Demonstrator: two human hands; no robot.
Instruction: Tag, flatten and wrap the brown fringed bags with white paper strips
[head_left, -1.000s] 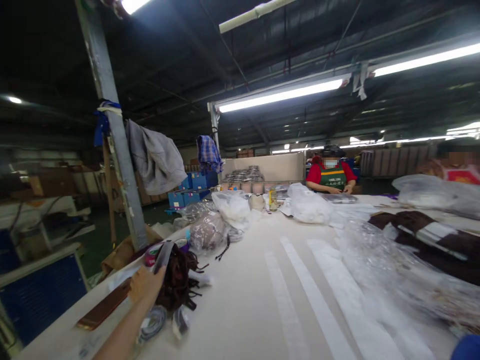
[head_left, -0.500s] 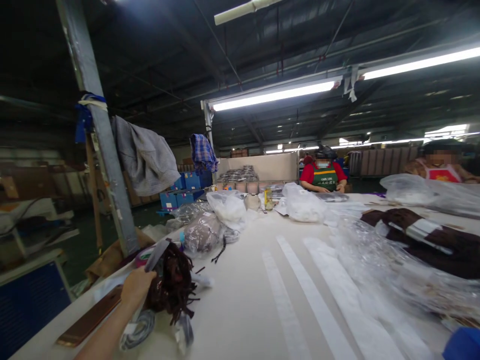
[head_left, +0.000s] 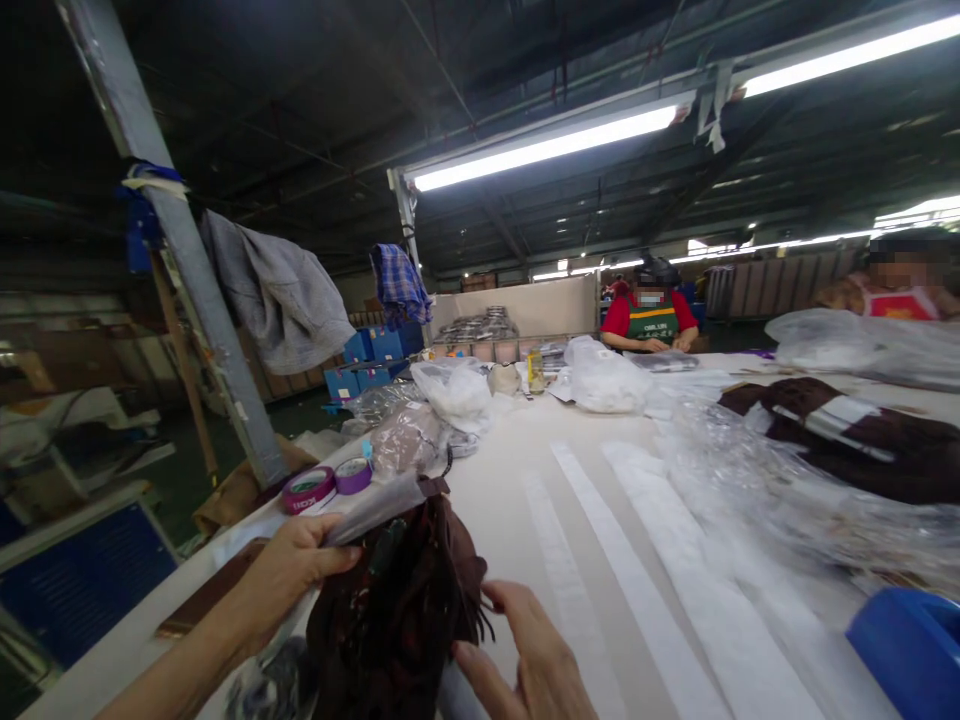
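A dark brown fringed fabric bundle (head_left: 397, 610), with clear plastic along its top edge, is raised toward me over the near left of the table. My left hand (head_left: 300, 565) grips its upper left edge, the thumb lying over the plastic. On the other side, my right hand (head_left: 529, 650) has thumb and forefinger apart at the bundle's fringe, touching or nearly touching it. Below the left wrist lies a coil wrapped in plastic (head_left: 274, 680), partly hidden. A flat brown phone-like object (head_left: 214, 590) rests under my left forearm.
Tape rolls (head_left: 309, 490) sit behind the bundle, beside a bagged greyish item (head_left: 409, 438). White strips (head_left: 622, 560) lie along the table. Clear plastic and dark brown fabric (head_left: 847, 430) cover the right. A blue object (head_left: 907, 640) stands near right. A co-worker (head_left: 649, 320) sits opposite.
My left hand has brought the brown bundle rightward and closer, uncovering the tape rolls. My right hand has come into view beside it. The view has tilted down slightly.
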